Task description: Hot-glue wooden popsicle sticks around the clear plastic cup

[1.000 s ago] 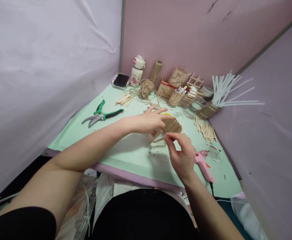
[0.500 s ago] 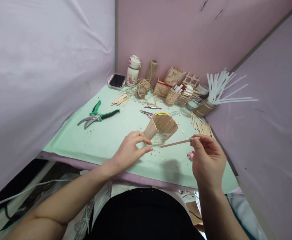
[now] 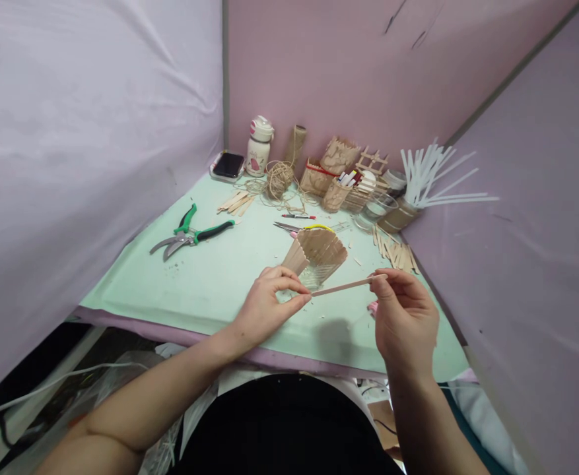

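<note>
A thin wooden craft stick (image 3: 341,287) stretches between my two hands above the table. My left hand (image 3: 272,300) pinches its left end between thumb and forefinger. Thumb and fingers of my right hand (image 3: 405,313) are closed on the other end. Just behind the stick stands a flared holder of craft sticks (image 3: 329,251), open at the top, with a clear, see-through part low on its near side. My left fingers are close to that holder; whether they touch it I cannot tell. A small pink object (image 3: 372,308) lies partly hidden by my right hand.
Green-handled pruning shears (image 3: 185,234) lie open at the left. Scissors (image 3: 313,228) and a pen (image 3: 298,216) lie behind the holder. Farther back are a twine ball (image 3: 279,179), bottle (image 3: 259,146), phone (image 3: 228,165) and white glue sticks (image 3: 430,175). Loose craft sticks (image 3: 395,251) are at right.
My left hand has closed its thumb and forefinger on the stick's free left end. My right hand keeps hold of the other end. The whole view has shifted slightly.
</note>
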The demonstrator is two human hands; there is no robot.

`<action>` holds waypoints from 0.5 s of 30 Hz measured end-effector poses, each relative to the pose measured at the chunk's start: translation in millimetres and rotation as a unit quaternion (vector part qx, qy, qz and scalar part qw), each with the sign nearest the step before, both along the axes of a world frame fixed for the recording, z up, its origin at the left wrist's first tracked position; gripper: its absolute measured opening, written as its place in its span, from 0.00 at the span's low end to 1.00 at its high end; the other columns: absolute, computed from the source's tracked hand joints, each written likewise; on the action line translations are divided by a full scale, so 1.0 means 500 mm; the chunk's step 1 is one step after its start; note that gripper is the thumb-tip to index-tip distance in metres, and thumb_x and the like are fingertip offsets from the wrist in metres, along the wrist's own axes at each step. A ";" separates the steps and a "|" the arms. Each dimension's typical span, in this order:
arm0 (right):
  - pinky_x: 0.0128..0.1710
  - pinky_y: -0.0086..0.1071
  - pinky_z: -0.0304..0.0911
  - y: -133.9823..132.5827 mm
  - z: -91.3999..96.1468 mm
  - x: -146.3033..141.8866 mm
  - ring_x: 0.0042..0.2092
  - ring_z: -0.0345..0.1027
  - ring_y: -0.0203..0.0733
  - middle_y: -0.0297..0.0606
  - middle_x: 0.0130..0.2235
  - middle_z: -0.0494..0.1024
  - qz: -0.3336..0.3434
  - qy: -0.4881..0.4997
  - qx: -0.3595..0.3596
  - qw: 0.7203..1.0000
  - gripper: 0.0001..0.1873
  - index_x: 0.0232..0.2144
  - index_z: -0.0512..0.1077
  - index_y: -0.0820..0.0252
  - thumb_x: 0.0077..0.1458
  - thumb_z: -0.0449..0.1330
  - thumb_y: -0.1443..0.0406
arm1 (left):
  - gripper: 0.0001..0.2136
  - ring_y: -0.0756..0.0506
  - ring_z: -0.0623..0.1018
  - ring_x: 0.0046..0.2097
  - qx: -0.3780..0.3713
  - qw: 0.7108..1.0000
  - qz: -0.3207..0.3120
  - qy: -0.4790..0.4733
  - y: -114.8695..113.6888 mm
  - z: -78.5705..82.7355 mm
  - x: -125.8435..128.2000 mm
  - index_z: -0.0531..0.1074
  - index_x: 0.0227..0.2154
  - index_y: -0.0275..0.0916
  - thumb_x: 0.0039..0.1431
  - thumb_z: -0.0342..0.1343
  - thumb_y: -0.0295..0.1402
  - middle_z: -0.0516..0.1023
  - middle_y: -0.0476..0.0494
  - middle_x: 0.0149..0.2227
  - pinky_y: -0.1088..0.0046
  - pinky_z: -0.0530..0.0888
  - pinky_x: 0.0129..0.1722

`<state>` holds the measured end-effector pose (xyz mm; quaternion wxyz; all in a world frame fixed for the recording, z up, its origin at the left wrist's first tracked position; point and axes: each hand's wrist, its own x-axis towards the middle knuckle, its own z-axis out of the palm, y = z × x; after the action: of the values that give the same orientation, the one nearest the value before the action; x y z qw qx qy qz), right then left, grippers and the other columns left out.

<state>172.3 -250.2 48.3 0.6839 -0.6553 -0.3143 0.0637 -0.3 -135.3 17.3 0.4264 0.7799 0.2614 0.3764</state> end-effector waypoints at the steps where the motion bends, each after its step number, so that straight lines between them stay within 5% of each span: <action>1: 0.30 0.31 0.67 0.000 -0.001 -0.001 0.35 0.73 0.39 0.37 0.34 0.79 -0.001 -0.003 -0.003 1.000 0.14 0.35 0.77 0.57 0.50 0.69 0.55 | 0.03 0.44 0.78 0.44 0.003 1.000 -0.001 -0.003 -0.001 -0.001 0.001 0.81 0.29 0.44 0.55 0.64 0.29 0.80 0.46 0.37 0.63 0.74 0.48; 9: 0.30 0.30 0.67 0.000 -0.010 -0.002 0.36 0.73 0.40 0.37 0.34 0.79 -0.006 -0.029 -0.006 1.000 0.12 0.35 0.77 0.57 0.52 0.68 0.56 | 0.04 0.44 0.76 0.44 0.037 0.999 0.022 -0.007 0.006 -0.018 0.006 0.78 0.26 0.42 0.55 0.60 0.29 0.78 0.46 0.36 0.63 0.73 0.48; 15: 0.33 0.32 0.68 -0.004 -0.010 0.009 0.35 0.73 0.39 0.37 0.35 0.79 -0.004 -0.012 -0.011 1.000 0.13 0.36 0.77 0.57 0.52 0.68 0.56 | 0.06 0.44 0.74 0.41 0.101 0.989 0.106 0.020 0.090 0.000 -0.040 0.70 0.30 0.40 0.59 0.50 0.28 0.76 0.45 0.35 0.65 0.71 0.44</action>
<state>177.0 -252.0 43.4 0.6731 -0.6648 -0.3192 0.0559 -20.4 -90.3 17.3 0.2980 0.7942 0.3112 0.4285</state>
